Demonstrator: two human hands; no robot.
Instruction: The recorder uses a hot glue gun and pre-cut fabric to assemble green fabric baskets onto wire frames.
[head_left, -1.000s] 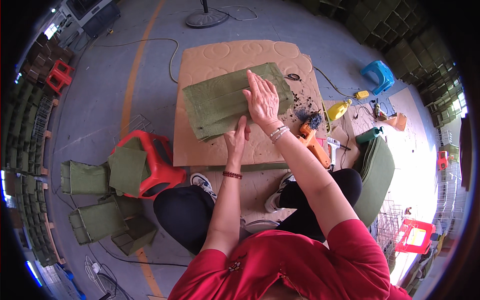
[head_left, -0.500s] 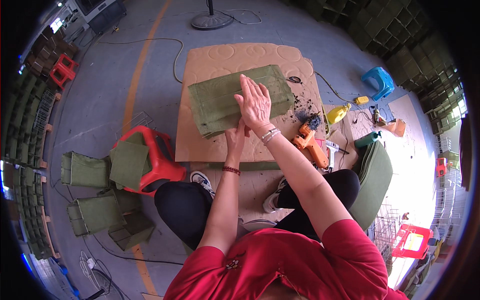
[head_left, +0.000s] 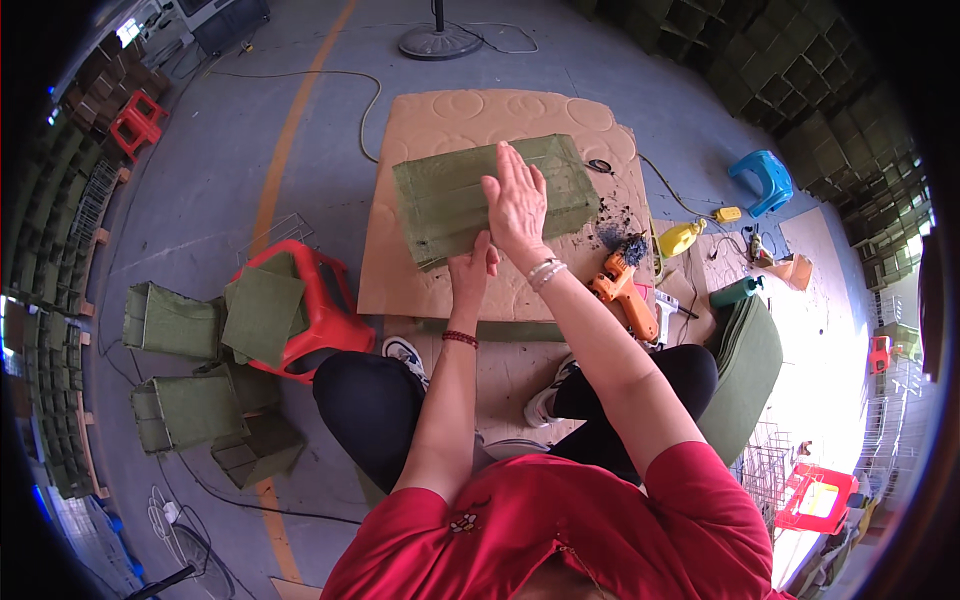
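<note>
One orange glue gun (head_left: pixel 634 308) lies on a cardboard sheet (head_left: pixel 400 285). Over this sheet is a green box (head_left: pixel 445 210); the left hand (head_left: pixel 474 264) is at its near edge — pinching it or not, I cannot tell. The right hand (head_left: pixel 518 210) lies flat on its top — fingers straight, thumb apart. Farther stands a blue stool (head_left: pixel 772 176).

Cardboard-covered tabletop (head_left: pixel 400 275): a green fabric box (head_left: pixel 450 215) is lying across its middle, at a slant. At the right edge, an orange pistol-grip tool (head_left: pixel 636 308) is lying beside scattered black crumbs (head_left: pixel 612 213); a small dark ring-shaped item (head_left: pixel 599 166) is resting near the box's far right corner. Grey floor (head_left: pixel 325 150): a red plastic stool (head_left: pixel 330 322), a blue plastic stool (head_left: pixel 768 178) and a round stand base (head_left: pixel 440 42) are standing on it.
</note>
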